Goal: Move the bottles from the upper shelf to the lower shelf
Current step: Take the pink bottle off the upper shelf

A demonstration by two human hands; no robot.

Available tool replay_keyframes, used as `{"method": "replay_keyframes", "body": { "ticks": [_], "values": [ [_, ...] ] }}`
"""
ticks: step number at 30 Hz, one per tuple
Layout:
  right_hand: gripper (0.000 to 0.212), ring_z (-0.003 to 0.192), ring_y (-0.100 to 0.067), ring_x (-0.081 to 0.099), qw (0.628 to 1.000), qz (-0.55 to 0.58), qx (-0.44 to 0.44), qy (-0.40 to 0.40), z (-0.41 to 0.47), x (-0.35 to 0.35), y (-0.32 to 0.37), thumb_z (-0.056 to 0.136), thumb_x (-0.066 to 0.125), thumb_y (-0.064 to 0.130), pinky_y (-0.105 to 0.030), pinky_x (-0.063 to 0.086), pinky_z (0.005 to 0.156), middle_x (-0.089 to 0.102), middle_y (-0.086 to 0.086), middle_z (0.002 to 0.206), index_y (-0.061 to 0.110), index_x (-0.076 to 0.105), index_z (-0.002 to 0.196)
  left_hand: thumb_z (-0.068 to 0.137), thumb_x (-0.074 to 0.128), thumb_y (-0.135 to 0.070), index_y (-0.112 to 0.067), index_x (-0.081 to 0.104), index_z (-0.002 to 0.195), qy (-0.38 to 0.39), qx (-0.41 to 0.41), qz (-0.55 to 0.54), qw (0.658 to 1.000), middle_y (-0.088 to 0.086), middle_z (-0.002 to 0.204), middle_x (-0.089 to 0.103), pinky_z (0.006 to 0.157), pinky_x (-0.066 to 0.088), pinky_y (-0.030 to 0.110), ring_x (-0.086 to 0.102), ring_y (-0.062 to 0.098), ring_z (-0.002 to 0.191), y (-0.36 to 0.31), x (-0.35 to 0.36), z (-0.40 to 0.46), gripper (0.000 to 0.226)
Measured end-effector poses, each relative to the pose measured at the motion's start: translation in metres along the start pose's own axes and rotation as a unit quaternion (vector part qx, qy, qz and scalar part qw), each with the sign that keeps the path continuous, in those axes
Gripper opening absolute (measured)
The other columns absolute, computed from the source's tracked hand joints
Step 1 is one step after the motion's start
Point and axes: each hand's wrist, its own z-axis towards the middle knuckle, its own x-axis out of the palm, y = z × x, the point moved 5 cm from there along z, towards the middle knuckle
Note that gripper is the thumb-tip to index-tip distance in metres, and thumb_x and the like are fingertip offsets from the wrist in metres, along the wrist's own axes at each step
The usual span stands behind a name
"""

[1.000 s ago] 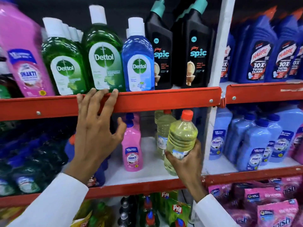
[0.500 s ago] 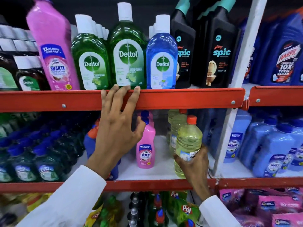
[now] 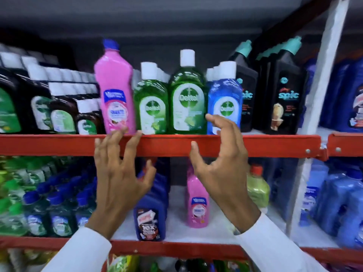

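On the upper shelf (image 3: 255,145) stand a tall pink bottle (image 3: 115,89), two green Dettol bottles (image 3: 152,107) (image 3: 187,99) and a blue Dettol bottle (image 3: 225,97). My left hand (image 3: 119,173) rests with its fingertips on the red shelf rail below the pink bottle, holding nothing. My right hand (image 3: 222,161) is raised with spread fingers in front of the blue Dettol bottle, empty. On the lower shelf (image 3: 176,249) stand a yellow-green bottle with a red cap (image 3: 257,187), a small pink bottle (image 3: 197,203) and a dark blue bottle (image 3: 150,216).
Black Spic bottles (image 3: 282,95) stand right of the Dettol row, brown bottles (image 3: 59,107) to the left. A white upright post (image 3: 318,107) divides the bays, with blue bottles (image 3: 337,197) beyond it. Dark green and blue-capped bottles (image 3: 39,203) fill the lower left.
My right hand let go of the yellow-green bottle, which now stands on the lower shelf, and rose to the upper shelf. The view tilted upward; my left hand stayed on the rail.
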Motion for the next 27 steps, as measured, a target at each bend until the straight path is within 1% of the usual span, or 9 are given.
{"method": "replay_keyframes", "body": {
  "ticks": [3, 6, 8, 10, 13, 16, 18, 20, 27],
  "values": [
    [0.051, 0.117, -0.02, 0.058, 0.999, 0.02, -0.034, 0.02, 0.022, 0.041, 0.038, 0.08, 0.072, 0.012, -0.027, 0.044, 0.106, 0.063, -0.006, 0.125, 0.008, 0.057, 0.129, 0.082, 0.063, -0.036, -0.01, 0.056, 0.143, 0.015, -0.022, -0.009, 1.0, 0.023, 0.147, 0.05, 0.125, 0.025, 0.065, 0.045, 0.044, 0.141, 0.018, -0.006, -0.001, 0.066],
    [0.06, 0.125, -0.024, 0.054, 0.996, 0.009, -0.056, 0.065, 0.04, 0.087, 0.076, 0.081, 0.071, 0.014, -0.026, 0.04, 0.111, 0.058, -0.011, 0.135, 0.005, 0.051, 0.137, 0.082, 0.063, -0.036, -0.008, 0.057, 0.141, 0.036, -0.029, -0.023, 0.999, 0.022, 0.147, 0.051, 0.127, 0.022, 0.064, 0.046, 0.043, 0.142, 0.034, -0.006, 0.002, 0.065],
    [0.073, 0.138, -0.028, 0.044, 0.992, -0.014, -0.042, 0.115, 0.051, 0.118, 0.095, 0.084, 0.07, 0.016, -0.036, 0.038, 0.116, 0.045, -0.016, 0.15, 0.003, 0.037, 0.148, 0.081, 0.07, -0.03, -0.01, 0.058, 0.139, 0.06, -0.03, -0.029, 0.997, 0.018, 0.147, 0.052, 0.126, 0.023, 0.064, 0.046, 0.041, 0.143, 0.044, -0.004, 0.002, 0.062],
    [0.084, 0.151, -0.032, 0.025, 0.986, -0.053, -0.04, 0.151, 0.062, 0.146, 0.107, 0.088, 0.067, 0.019, -0.039, 0.026, 0.124, 0.024, -0.021, 0.163, -0.001, 0.02, 0.155, 0.08, 0.074, -0.026, -0.011, 0.06, 0.137, 0.076, -0.024, -0.031, 0.996, 0.016, 0.148, 0.054, 0.126, 0.023, 0.063, 0.044, 0.039, 0.145, 0.051, -0.002, 0.0, 0.06],
    [0.096, 0.155, -0.039, 0.009, 0.977, -0.122, -0.028, 0.173, 0.081, 0.176, 0.115, 0.088, 0.065, 0.023, -0.042, 0.013, 0.127, 0.006, -0.027, 0.166, -0.006, 0.004, 0.156, 0.081, 0.074, -0.026, -0.012, 0.06, 0.138, 0.079, -0.016, -0.047, 0.996, 0.015, 0.149, 0.053, 0.129, 0.021, 0.058, 0.041, 0.036, 0.149, 0.055, -0.001, -0.001, 0.06],
    [0.102, 0.152, -0.044, 0.015, 0.972, -0.165, 0.003, 0.17, 0.096, 0.194, 0.116, 0.087, 0.069, 0.027, -0.047, 0.02, 0.125, 0.011, -0.027, 0.165, -0.007, 0.002, 0.155, 0.082, 0.073, -0.026, -0.015, 0.057, 0.142, 0.078, -0.018, -0.065, 0.995, 0.012, 0.151, 0.052, 0.131, 0.019, 0.052, 0.039, 0.033, 0.151, 0.054, 0.001, -0.001, 0.063],
    [0.1, 0.142, -0.042, 0.031, 0.974, -0.18, 0.007, 0.14, 0.102, 0.198, 0.116, 0.085, 0.072, 0.024, -0.048, 0.038, 0.115, 0.025, -0.023, 0.159, -0.005, 0.007, 0.156, 0.082, 0.072, -0.024, -0.014, 0.055, 0.145, 0.078, -0.021, -0.072, 0.994, 0.013, 0.151, 0.051, 0.13, 0.023, 0.054, 0.038, 0.034, 0.151, 0.054, 0.003, -0.002, 0.065],
    [0.095, 0.13, -0.035, 0.041, 0.977, -0.185, -0.017, 0.108, 0.105, 0.199, 0.116, 0.084, 0.072, 0.023, -0.045, 0.047, 0.101, 0.035, -0.017, 0.15, -0.002, 0.014, 0.155, 0.082, 0.072, -0.02, -0.012, 0.054, 0.145, 0.08, -0.029, -0.076, 0.993, 0.016, 0.152, 0.05, 0.127, 0.029, 0.059, 0.037, 0.037, 0.151, 0.053, 0.004, -0.004, 0.066],
    [0.094, 0.136, -0.032, 0.036, 0.995, 0.004, -0.098, 0.014, 0.108, 0.167, 0.145, 0.082, 0.076, 0.018, -0.04, 0.038, 0.114, 0.036, -0.021, 0.15, -0.001, 0.02, 0.155, 0.078, 0.075, -0.011, -0.01, 0.053, 0.147, 0.056, -0.035, -0.077, 0.995, 0.019, 0.155, 0.047, 0.121, 0.035, 0.065, 0.034, 0.037, 0.152, 0.049, 0.007, -0.008, 0.073]
  ]
}}
